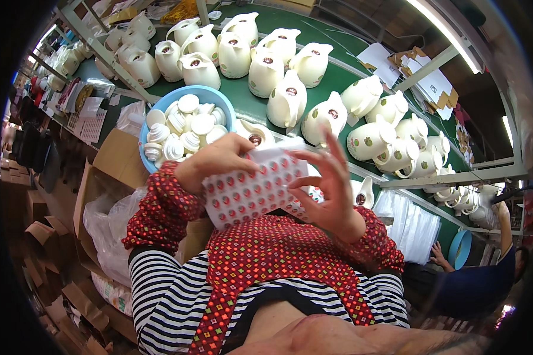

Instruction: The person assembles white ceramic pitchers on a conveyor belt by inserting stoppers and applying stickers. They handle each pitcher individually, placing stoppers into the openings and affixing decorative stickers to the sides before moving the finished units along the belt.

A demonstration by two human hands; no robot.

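Observation:
My left hand [219, 160] grips the upper left edge of a white sheet of stickers [254, 192], its thumb lying on the front. Rows of small round red-and-green stickers cover the sheet, which tilts in front of my chest. At the sheet's right side, the thumb and a finger of my right hand [337, 198] come together in a pinch, while the other fingers are raised and partly blurred. Whatever sits in that pinch is too small to make out. Just beyond the sheet lies a cream jug [254, 135], partly hidden by it.
A blue basin [234, 112] full of white lids [189, 103] stands at the left. Cream jugs [290, 97] crowd the green bench [251, 109]. Clear plastic bags [405, 222] lie at the right, near another person [474, 290]. An open cardboard box [121, 151] is left of me.

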